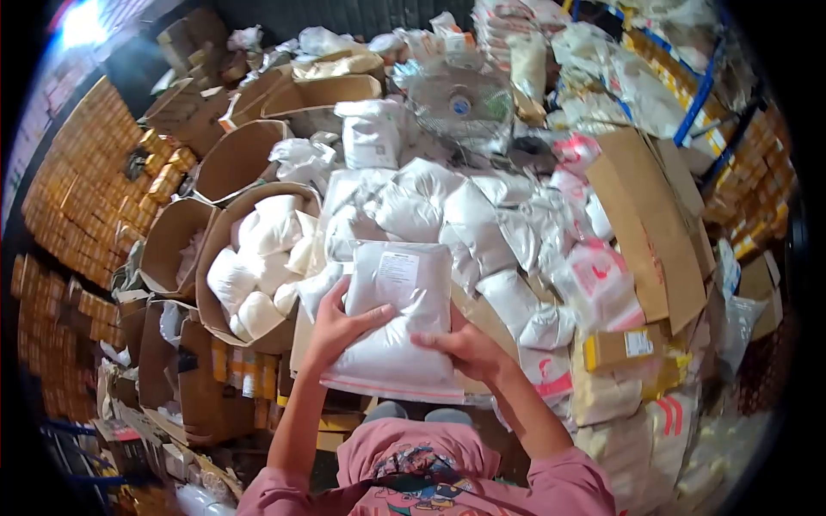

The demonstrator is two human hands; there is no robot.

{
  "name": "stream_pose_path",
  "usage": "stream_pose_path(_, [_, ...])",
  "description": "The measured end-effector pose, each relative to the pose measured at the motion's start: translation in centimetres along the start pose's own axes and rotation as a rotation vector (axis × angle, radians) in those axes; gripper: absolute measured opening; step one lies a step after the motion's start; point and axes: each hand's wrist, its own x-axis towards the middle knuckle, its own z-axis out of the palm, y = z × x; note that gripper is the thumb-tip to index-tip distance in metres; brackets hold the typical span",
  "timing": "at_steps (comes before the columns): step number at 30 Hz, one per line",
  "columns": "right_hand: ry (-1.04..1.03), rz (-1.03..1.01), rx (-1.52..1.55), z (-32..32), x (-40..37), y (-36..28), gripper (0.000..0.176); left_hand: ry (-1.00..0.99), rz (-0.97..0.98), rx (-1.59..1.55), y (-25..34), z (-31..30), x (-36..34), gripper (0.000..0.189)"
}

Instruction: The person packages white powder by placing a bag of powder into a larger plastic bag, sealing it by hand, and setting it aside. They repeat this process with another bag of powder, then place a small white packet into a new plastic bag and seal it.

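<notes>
Nearby, white bags (419,202) crowding round.

bright glare flares at the upper left; fisheye curvature bends the edges into black corners, and the center looks lit.

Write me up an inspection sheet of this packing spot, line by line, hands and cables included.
Surface: mostly hidden; some cardboard shows among the bags.
Things: white bag, held up, label facing the camera; more white bags piled beyond; box with white bundles inside.
Clutter: pink-printed bags, small carton and tilted cardboard sheet on the right.
Hands: left and right grip the bag's two sides.
Cables: nothing seen.
Surroundings: fan beyond the pile; stacked yellow boxes at left; blue rack post at right.
</notes>
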Motion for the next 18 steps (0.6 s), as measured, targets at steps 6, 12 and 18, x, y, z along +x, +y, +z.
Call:
stream_pose_path(6, [-0.179, -0.018, -0.207, 1.3, 0.3, -2.3, 0.090, -0.048, -0.028, -0.024, 3.4, -2.0, -2.3, 0.083])
stream_pose_path(12, [-0.132, -0.237, -0.451, 0.3, 0.1, -2.6, 0.094, -0.214, 0.241, -0.012, 1.7, -1.9, -4.3, 0.116])
stream_pose_path(18, [-0.180, -0.109, -0.698, 0.2, -2.8, -3.9, 0.112, -0.217, 0.042, -0.089, -2.5, 0.2, -6.2, 0.100])
